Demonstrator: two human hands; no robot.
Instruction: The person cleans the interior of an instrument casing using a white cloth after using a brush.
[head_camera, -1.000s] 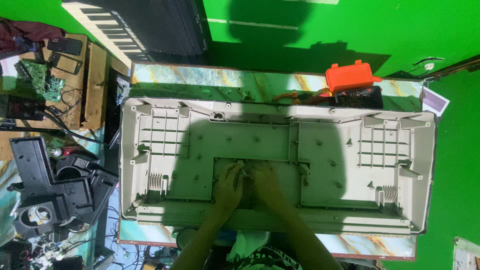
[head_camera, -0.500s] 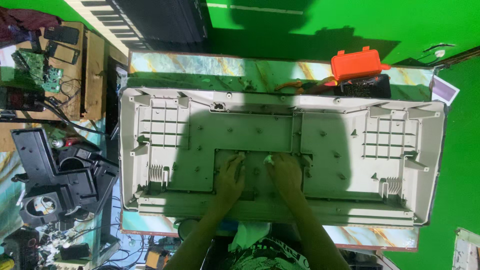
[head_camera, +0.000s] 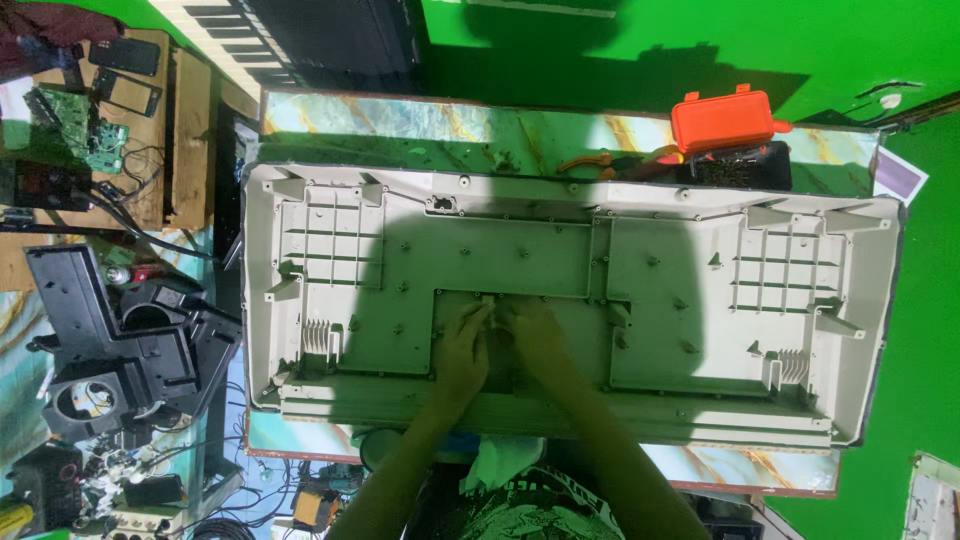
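Note:
A large grey plastic casing (head_camera: 700, 290), ribbed and studded with screw posts, lies inside-up across a marble-patterned table (head_camera: 420, 125). My left hand (head_camera: 462, 348) and my right hand (head_camera: 533, 340) rest close together on the casing's middle, near its front edge, fingers pointing away from me and pressed to the recessed panel. My shadow covers this area. Whether either hand holds something small is hidden by the fingers.
An orange box (head_camera: 722, 118) sits on a black case (head_camera: 738, 166) at the table's far right, with pliers (head_camera: 600, 160) beside it. Black plastic housings (head_camera: 130, 340), circuit boards (head_camera: 95, 140) and cables crowd the left. A keyboard instrument (head_camera: 300, 35) lies beyond. Green backdrop surrounds.
My hands, spread apart half a second ago, have come back together at the casing's centre. The view has shifted slightly.

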